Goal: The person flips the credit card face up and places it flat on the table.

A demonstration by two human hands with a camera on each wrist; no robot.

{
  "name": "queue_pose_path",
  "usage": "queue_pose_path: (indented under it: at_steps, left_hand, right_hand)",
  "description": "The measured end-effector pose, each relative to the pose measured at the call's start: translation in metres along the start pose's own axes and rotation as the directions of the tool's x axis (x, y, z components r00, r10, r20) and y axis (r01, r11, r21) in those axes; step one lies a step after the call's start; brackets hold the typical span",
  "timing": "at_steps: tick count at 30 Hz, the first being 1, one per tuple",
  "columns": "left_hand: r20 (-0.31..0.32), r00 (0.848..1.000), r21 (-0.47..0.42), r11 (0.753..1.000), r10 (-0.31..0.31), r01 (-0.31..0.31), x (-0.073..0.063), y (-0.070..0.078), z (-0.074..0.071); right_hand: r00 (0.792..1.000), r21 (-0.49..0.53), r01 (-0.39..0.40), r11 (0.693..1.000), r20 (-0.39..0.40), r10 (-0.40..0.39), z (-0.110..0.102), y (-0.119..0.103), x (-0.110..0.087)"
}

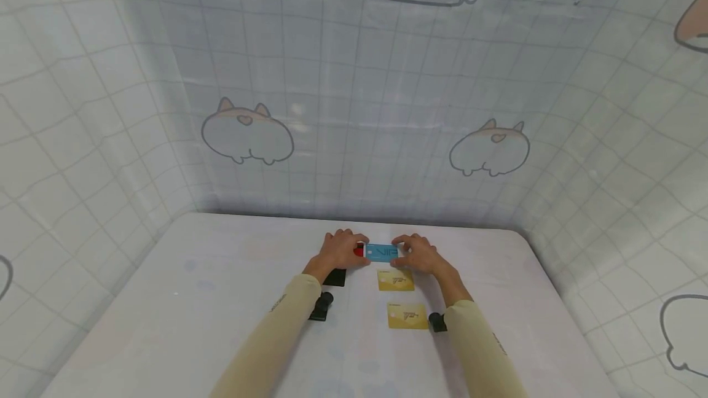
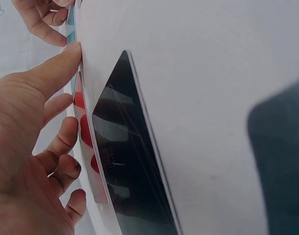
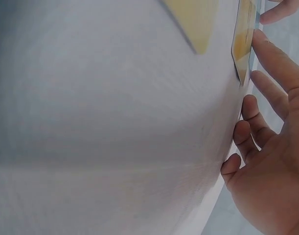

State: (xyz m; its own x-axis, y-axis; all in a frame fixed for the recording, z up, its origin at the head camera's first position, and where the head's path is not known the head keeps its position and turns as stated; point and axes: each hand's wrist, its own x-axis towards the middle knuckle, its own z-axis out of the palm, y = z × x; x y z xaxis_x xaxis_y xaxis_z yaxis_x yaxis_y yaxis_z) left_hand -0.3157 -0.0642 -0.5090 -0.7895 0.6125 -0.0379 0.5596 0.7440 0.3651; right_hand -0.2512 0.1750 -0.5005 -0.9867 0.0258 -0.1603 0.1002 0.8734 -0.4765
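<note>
A blue card (image 1: 380,253) with dark lettering lies near the table's far edge, between both hands. My left hand (image 1: 342,249) pinches its left end between thumb and forefinger, the other fingers loosely bent. At the opposite end, my right hand (image 1: 418,253) pinches the card in the same manner. Beneath the left hand, a red-patterned card (image 2: 84,129) shows partly. A black card (image 2: 127,142) lies closer to me, beside the left wrist. Two yellow cards, one nearer the hands (image 1: 396,280) and one farther back toward me (image 1: 407,316), lie below the blue one.
Another dark card (image 2: 284,161) lies near the left forearm, partly covered by a black round object (image 1: 326,300). A similar black object (image 1: 437,322) shows beside the right sleeve. The white table (image 1: 221,300) is enclosed by a grid-patterned curtain (image 1: 354,158) with cartoon dogs.
</note>
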Motion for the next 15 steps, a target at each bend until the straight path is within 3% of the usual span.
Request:
queue_pose_path:
  at_steps: [9, 15]
  left_hand:
    - [-0.05, 0.998, 0.067, 0.997, 0.044, -0.041, -0.013, -0.01, -0.003]
    - [-0.1, 0.995, 0.021, 1.0, 0.016, -0.014, -0.023, -0.025, -0.012]
  right_hand:
    - [0.999, 0.059, 0.043, 0.997, -0.013, -0.043, 0.0, -0.003, 0.0]
    - [0.992, 0.148, 0.126, 0.981, -0.046, -0.12, -0.003, -0.009, 0.001]
